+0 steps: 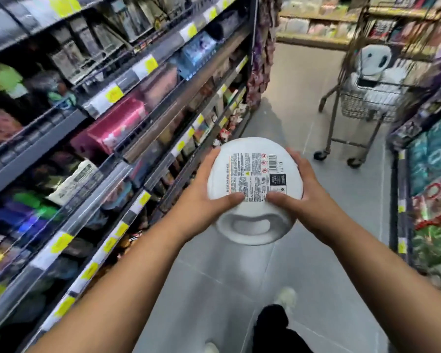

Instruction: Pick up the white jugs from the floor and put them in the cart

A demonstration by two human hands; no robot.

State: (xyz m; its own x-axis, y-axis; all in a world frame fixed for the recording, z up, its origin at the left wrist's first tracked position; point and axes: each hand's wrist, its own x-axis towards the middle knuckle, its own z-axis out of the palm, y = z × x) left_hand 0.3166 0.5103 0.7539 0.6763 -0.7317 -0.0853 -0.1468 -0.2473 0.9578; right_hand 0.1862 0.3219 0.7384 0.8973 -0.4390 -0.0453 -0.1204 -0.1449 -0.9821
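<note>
Two bare forearms are reaching forward from the bottom of the view, above a dark trouser leg [275, 329] and a pale shoe [287, 298] on the grey tiled floor [316, 289]. The left hand [201, 197] and the right hand [308, 194] are together grasping a white jug [255, 174], one hand on each side, thumbs pressing on its front near the middle. The jug is being held in the air at mid-aisle, with its moulded handle hollow [252, 225] facing the camera. A printed label [257, 177] is covering its face: dense small print too fine to read, a barcode at the upper right, three red round warning symbols, and a small black panel.

To the left, long store shelves [112, 138] are running away from the viewer, packed with blurred packaged goods and edged with yellow-and-white price tags [145, 66], their writing unreadable. To the right, a display of green and red packages [433, 174] is lining the aisle. Ahead and to the right, well apart from the hands, a wire shopping cart [367, 103] is standing on its wheels, holding other white jugs [374, 59]. The floor between the hands and the cart is lying open.
</note>
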